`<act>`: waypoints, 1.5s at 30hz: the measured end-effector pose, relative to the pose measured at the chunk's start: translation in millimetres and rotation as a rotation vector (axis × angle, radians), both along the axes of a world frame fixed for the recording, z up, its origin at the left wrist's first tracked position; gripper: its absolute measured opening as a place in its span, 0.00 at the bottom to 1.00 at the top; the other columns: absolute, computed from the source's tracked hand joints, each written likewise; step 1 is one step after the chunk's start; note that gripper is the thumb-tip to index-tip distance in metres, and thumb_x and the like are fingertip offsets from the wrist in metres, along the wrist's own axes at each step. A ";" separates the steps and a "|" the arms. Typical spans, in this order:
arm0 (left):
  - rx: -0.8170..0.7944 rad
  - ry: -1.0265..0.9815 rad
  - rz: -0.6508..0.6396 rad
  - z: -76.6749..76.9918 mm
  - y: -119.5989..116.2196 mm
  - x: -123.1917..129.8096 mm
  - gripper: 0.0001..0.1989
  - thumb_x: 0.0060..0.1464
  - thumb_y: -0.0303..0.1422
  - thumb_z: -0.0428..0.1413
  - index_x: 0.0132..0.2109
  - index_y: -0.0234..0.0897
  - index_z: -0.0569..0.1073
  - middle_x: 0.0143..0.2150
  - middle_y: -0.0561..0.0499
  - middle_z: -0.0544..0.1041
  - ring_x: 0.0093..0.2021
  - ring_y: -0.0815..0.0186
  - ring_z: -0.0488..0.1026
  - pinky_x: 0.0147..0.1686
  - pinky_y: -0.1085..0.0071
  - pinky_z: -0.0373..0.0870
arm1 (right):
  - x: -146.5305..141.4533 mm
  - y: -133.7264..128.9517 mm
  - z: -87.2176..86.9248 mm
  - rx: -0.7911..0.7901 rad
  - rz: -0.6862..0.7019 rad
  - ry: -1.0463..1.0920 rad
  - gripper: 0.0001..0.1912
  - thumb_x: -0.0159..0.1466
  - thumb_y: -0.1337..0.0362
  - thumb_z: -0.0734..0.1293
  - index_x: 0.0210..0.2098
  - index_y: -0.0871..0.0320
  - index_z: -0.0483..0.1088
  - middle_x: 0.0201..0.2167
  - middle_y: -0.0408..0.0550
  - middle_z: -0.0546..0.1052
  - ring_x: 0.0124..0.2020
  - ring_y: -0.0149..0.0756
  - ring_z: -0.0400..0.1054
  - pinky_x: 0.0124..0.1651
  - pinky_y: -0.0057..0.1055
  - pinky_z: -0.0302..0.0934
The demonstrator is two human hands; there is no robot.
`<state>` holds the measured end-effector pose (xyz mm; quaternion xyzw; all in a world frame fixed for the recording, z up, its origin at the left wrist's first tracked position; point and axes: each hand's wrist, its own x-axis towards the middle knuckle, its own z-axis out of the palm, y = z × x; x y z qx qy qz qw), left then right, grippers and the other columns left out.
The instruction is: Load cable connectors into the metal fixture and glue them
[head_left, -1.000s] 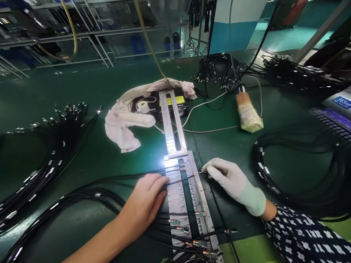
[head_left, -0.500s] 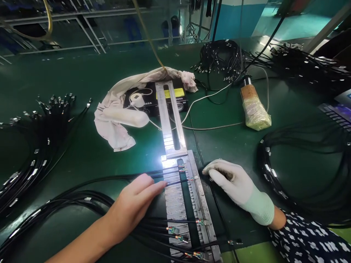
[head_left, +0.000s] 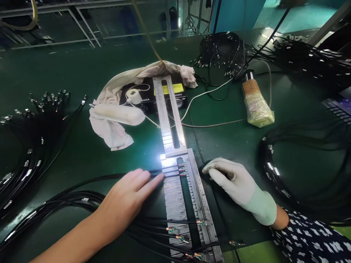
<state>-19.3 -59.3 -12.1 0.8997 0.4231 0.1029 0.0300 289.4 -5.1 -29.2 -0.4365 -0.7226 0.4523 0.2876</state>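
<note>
My bare left hand (head_left: 134, 193) is closed on a thin black cable at the left edge of the slotted metal fixture (head_left: 175, 201). That cable and others lie across the upper slots, their small wired connectors (head_left: 182, 169) side by side. Lower down, more cable ends with connectors (head_left: 173, 230) rest on the fixture. To the right of the fixture, my white-gloved right hand (head_left: 233, 179) rests with thumb and fingers curled together near a black cord. Whatever its fingertips hold, if anything, cannot be made out.
Behind the fixture is a black box (head_left: 149, 95) with a cloth (head_left: 120, 84) around it. A plastic-wrapped tool (head_left: 257, 104) lies at the right. Cable bundles (head_left: 41, 142) lie left, and coiled cables (head_left: 270, 164) lie right. A bright light glows beside the fixture.
My left hand has moved up and slightly left, and the cable's connector now lies beside the upper ones. My right hand is almost unmoved. The view has shifted slightly.
</note>
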 end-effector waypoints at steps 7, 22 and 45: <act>-0.085 0.002 0.011 1.4 1.9 -0.8 0.24 0.64 0.20 0.39 0.61 0.39 0.68 0.36 0.49 0.69 0.34 0.65 0.62 0.31 0.70 0.60 | -0.1 -0.4 -1.0 0.003 -0.010 -0.008 0.09 0.69 0.63 0.63 0.37 0.54 0.76 0.37 0.44 0.78 0.39 0.36 0.71 0.43 0.32 0.64; -0.232 -0.109 0.023 19.8 17.8 4.1 0.25 0.61 0.19 0.40 0.57 0.43 0.70 0.35 0.51 0.69 0.32 0.67 0.66 0.30 0.73 0.63 | 0.7 1.0 -3.9 0.007 0.018 -0.003 0.09 0.69 0.64 0.63 0.37 0.54 0.75 0.37 0.45 0.78 0.39 0.37 0.72 0.43 0.32 0.65; 0.161 0.259 0.142 1.9 -27.9 20.6 0.27 0.63 0.20 0.41 0.67 0.40 0.61 0.42 0.45 0.73 0.42 0.60 0.67 0.50 0.60 0.58 | 0.8 1.3 -1.0 0.005 0.045 0.003 0.09 0.68 0.66 0.63 0.36 0.52 0.75 0.36 0.43 0.77 0.38 0.36 0.72 0.42 0.32 0.66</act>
